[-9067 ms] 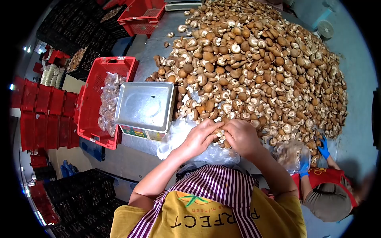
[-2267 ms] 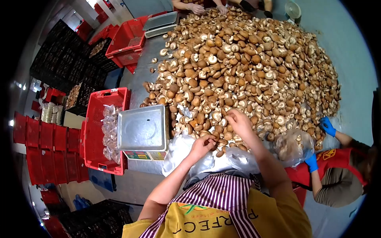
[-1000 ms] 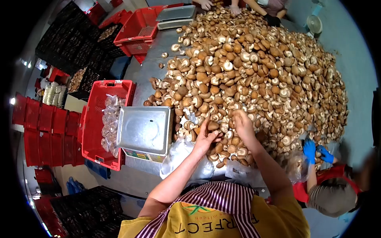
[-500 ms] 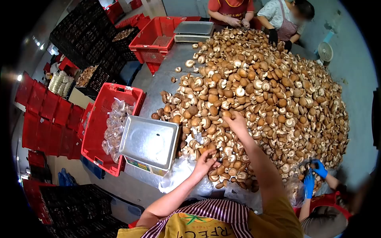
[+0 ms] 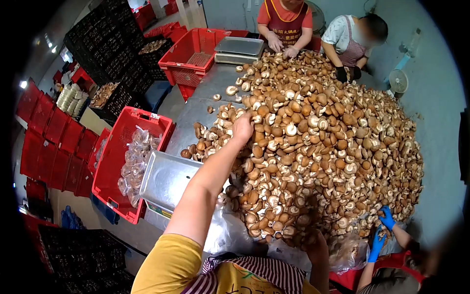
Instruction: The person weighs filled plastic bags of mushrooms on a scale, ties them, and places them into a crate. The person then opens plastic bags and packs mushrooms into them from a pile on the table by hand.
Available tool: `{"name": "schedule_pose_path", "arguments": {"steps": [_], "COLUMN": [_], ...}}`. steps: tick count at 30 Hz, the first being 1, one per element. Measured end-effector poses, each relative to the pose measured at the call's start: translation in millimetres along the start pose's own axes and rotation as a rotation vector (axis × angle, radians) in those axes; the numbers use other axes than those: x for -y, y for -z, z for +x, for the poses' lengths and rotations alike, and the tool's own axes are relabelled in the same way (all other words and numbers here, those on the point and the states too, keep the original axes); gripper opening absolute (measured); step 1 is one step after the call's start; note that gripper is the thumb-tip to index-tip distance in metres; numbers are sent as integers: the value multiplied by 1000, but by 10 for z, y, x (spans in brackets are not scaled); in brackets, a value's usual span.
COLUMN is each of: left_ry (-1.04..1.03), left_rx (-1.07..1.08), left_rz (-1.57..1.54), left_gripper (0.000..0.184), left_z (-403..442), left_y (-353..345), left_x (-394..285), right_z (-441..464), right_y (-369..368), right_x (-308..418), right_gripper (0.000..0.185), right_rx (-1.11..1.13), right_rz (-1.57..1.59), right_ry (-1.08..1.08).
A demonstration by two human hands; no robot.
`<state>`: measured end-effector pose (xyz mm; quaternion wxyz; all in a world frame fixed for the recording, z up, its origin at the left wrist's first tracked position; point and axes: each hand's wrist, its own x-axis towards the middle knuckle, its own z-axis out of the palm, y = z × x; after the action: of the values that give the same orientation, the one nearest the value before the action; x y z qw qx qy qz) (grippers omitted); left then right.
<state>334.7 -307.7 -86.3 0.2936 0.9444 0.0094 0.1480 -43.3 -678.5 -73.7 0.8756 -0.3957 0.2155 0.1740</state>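
Note:
A large heap of brown-capped shiitake mushrooms [image 5: 313, 147] with pale stems covers the metal table. My left hand [image 5: 243, 127] is stretched over the heap's upper left side, palm down, its fingers bent round a mushroom [image 5: 256, 119]. My right hand [image 5: 313, 240] is low at the near edge of the heap, close to my body. It lies in dark shadow, and its fingers cannot be made out. Crumpled clear plastic bags [image 5: 227, 232] lie on the near side. My left forearm partly covers a scale with a metal plate [image 5: 169, 179].
Left of the scale stands a red crate [image 5: 110, 166] with bagged mushrooms [image 5: 139, 161]. Another scale [image 5: 240, 47] and red crate [image 5: 183, 68] are farther back. Two people work at the far side; blue-gloved hands [image 5: 378, 242] of another person are at right.
My left hand has gone from the near mushrooms up and across to the heap's far left. My right hand has come back from mid-heap to the near edge. The view has shifted slightly.

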Motion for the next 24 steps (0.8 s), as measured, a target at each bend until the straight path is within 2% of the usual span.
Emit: {"name": "schedule_pose_path", "arguments": {"steps": [2,3,4,5,6,7,10,13,14,16,17,18,20,21,22,24], "left_ry": [188,115,115,287,462,561,622,596,579,463,399,330,296,312,348,227], "left_rx": [-33,-151,-146,47,248,333,460,563,556,678,702,726,763,797,785,773], "left_rz": [-131,-166,-161,-642,-1117,-1197,-1445,-1535,-1407,-1253,-1132,-1011,-1055,-1100,-1180,-1116], "left_gripper": [34,22,22,16,14,21,17,18,15,17,16,15,14,16,22,32], "left_z": [26,8,-18,-80,-178,-333,-820,-1305,-1476,-1869,-2077,-2291,-2683,-2833,-2984,-3206], "left_y": [-46,-129,-212,-186,-61,57,265,382,523,581,620,628,547,492,432,307], "left_x": [-49,8,69,52,-46,-147,-348,-497,-672,-885,-1028,-1146,-1255,-1268,-1302,-1296], "right_z": [77,70,103,160,210,258,499,722,759,749,734,681,568,396,262,-64], "right_y": [262,40,-142,-210,-270,-330,-595,-1016,-1174,-1365,-1361,-1384,-1167,-1133,-995,-599], "right_x": [-145,-98,-33,15,41,63,130,243,284,344,322,255,167,205,180,129], "right_gripper": [32,29,27,27,27,27,26,28,31,41,51,49,42,35,35,33], "right_rx": [-35,-90,-143,-143,-19,103,155,218,194,191,253,249,236,178,157,62], "right_rz": [-326,-217,-104,-95,-78,-61,-219,-376,-488,-652,-770,-703,-628,-702,-695,-856], "right_ry": [121,72,22,15,-7,-30,1,81,122,160,256,316,162,169,176,185]}}
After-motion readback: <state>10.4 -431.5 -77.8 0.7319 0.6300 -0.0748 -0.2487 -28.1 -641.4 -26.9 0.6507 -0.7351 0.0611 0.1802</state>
